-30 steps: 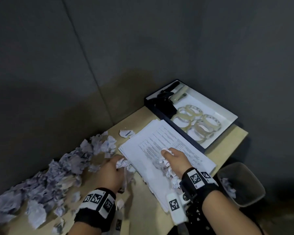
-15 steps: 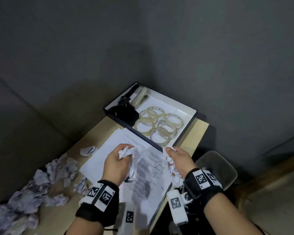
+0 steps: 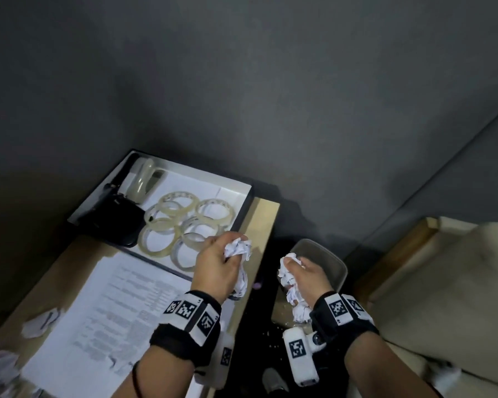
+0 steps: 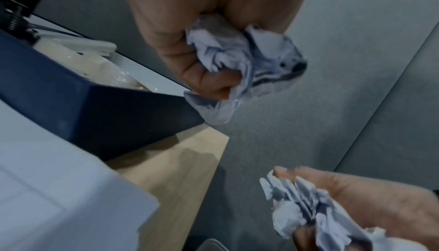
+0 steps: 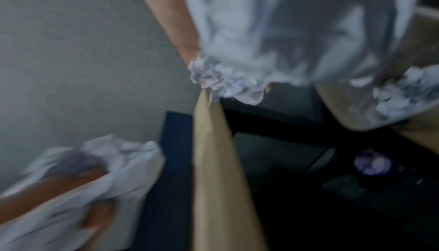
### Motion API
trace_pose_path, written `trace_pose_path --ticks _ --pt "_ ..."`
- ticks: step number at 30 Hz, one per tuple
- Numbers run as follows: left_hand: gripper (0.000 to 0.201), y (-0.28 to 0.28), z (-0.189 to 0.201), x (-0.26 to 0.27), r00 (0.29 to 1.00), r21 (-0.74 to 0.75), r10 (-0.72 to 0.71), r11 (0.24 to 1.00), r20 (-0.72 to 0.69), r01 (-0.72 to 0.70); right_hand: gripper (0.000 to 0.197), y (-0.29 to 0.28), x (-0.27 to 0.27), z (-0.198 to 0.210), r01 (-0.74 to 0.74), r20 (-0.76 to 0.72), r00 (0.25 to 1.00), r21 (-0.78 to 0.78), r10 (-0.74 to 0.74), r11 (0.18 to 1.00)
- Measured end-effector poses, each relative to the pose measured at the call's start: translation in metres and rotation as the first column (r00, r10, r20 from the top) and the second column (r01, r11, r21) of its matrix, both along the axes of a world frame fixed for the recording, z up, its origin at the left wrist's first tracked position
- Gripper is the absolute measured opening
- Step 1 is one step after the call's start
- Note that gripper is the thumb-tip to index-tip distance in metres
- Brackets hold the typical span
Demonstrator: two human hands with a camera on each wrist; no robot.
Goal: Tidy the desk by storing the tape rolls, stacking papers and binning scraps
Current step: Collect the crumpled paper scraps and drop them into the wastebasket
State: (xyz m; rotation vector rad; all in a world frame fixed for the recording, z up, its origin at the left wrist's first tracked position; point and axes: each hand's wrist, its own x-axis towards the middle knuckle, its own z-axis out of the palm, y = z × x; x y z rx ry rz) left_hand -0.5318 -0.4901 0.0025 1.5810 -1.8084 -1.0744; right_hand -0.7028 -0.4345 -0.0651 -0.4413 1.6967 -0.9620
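Both sets of fingers clamped round crumpled scraps. Left hand (image 3: 217, 267) gripped wad (image 3: 239, 247) above desk edge (image 3: 266, 219), just beside bin (image 3: 332, 261); right hand (image 3: 306, 278) held wad (image 3: 289, 278) over bin. Scraps judged light, soft, springy; enclose whole. Wrists level, knuckles up.

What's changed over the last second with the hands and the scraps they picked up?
Both hands lifted off the paper stack and swung right. The right hand now holds its crumpled scraps over the bin; the left hand, gripping its own wad, is at the desk's right edge, not yet over the bin. Nothing released. The tape rolls stay in the tray.
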Motion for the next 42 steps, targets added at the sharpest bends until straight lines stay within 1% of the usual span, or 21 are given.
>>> trace_pose_path --ticks 2,4,6,8,11,14,16,19,21,25,27,28,30,31,32,33,34,36,38,40,42 --pt "0.030 -0.005 -0.007 -0.008 1.000 -0.024 -0.011 1.000 0.016 0.012 0.023 -0.001 -0.018 -0.015 0.040 -0.042 0.998 0.052 -0.038 0.998" --pt "0.030 -0.013 -0.014 -0.016 0.999 -0.048 -0.023 0.999 0.044 0.025 0.026 -0.008 -0.044 -0.037 0.047 -0.174 0.984 0.109 -0.027 0.993" --pt "0.028 -0.021 -0.022 -0.020 0.998 -0.049 -0.026 0.998 0.058 0.029 0.031 -0.019 -0.072 -0.060 0.018 -0.293 0.955 0.178 0.036 0.984" --pt "0.027 -0.028 -0.028 -0.023 0.998 -0.041 -0.025 0.999 0.063 0.027 0.039 -0.029 -0.094 -0.074 -0.008 -0.359 0.928 0.256 0.103 0.967" --pt "0.024 -0.034 -0.034 -0.030 0.997 -0.047 -0.035 0.998 0.073 0.038 0.043 -0.041 -0.116 -0.089 -0.061 -0.391 0.901 0.311 0.187 0.948" --pt "0.024 -0.034 -0.040 -0.042 0.991 -0.061 -0.049 0.996 0.121 0.057 0.045 -0.046 -0.127 -0.107 -0.076 -0.403 0.889 0.343 0.220 0.936" --pt "0.023 -0.033 -0.042 -0.050 0.992 -0.056 -0.074 0.995 0.107 0.081 0.046 -0.049 -0.128 -0.115 -0.090 -0.397 0.886 0.358 0.239 0.929" --pt "0.023 -0.034 -0.044 -0.060 0.992 -0.057 -0.091 0.994 0.086 0.096 0.040 -0.051 -0.128 -0.121 -0.082 -0.406 0.879 0.384 0.248 0.920" --pt "0.026 -0.033 -0.044 -0.066 0.993 -0.048 -0.090 0.994 0.072 0.093 0.032 -0.050 -0.130 -0.122 -0.067 -0.435 0.865 0.397 0.252 0.915" --pt "0.029 -0.029 -0.048 -0.076 0.993 -0.021 -0.114 0.993 0.034 0.114 0.018 -0.037 -0.134 -0.120 0.018 -0.449 0.882 0.337 0.144 0.941" --pt "0.027 -0.027 -0.054 -0.082 0.990 0.006 -0.135 0.991 0.039 0.135 0.008 -0.030 -0.136 -0.127 0.023 -0.412 0.904 0.313 0.114 0.949" --pt "0.028 -0.027 -0.057 -0.086 0.989 0.025 -0.147 0.989 0.031 0.147 0.008 -0.028 -0.138 -0.129 0.039 -0.373 0.925 0.282 0.072 0.959" --pt "0.031 -0.024 -0.064 -0.097 0.984 0.073 -0.177 0.981 -0.007 0.177 0.019 -0.024 -0.139 -0.125 0.095 -0.269 0.962 0.156 -0.050 0.983" --pt "0.032 -0.023 -0.068 -0.103 0.982 0.092 -0.188 0.977 -0.033 0.190 0.019 -0.024 -0.136 -0.114 0.108 -0.190 0.978 0.090 -0.089 0.990" --pt "0.031 -0.022 -0.073 -0.110 0.980 0.112 -0.193 0.974 -0.054 0.198 0.014 -0.023 -0.132 -0.099 0.087 -0.087 0.993 0.039 -0.084 0.995" --pt "0.029 -0.021 -0.079 -0.116 0.979 0.141 -0.189 0.970 -0.072 0.198 0.010 -0.023 -0.127 -0.083 0.033 0.028 0.999 -0.010 -0.032 0.999" --pt "0.027 -0.020 -0.082 -0.123 0.979 0.170 -0.183 0.966 -0.091 0.197 0.014 -0.024 -0.125 -0.067 -0.021 0.134 0.990 -0.069 0.030 0.997" --pt "0.020 -0.020 -0.089 -0.138 0.974 0.201 -0.189 0.956 -0.128 0.212 0.018 -0.026 -0.127 -0.048 -0.077 0.230 0.967 -0.159 0.112 0.984" --pt "0.015 -0.023 -0.095 -0.154 0.972 0.201 -0.226 0.951 -0.070 0.236 0.012 -0.027 -0.134 -0.044 -0.023 0.184 0.982 -0.164 0.054 0.986" --pt "0.012 -0.028 -0.102 -0.170 0.968 0.185 -0.248 0.953 0.025 0.239 0.007 -0.024 -0.147 -0.054 0.084 0.042 0.996 -0.137 -0.078 0.987" --pt "0.011 -0.033 -0.114 -0.185 0.960 0.182 -0.267 0.951 0.085 0.249 0.012 -0.015 -0.163 -0.069 0.198 -0.073 0.976 -0.109 -0.207 0.974"
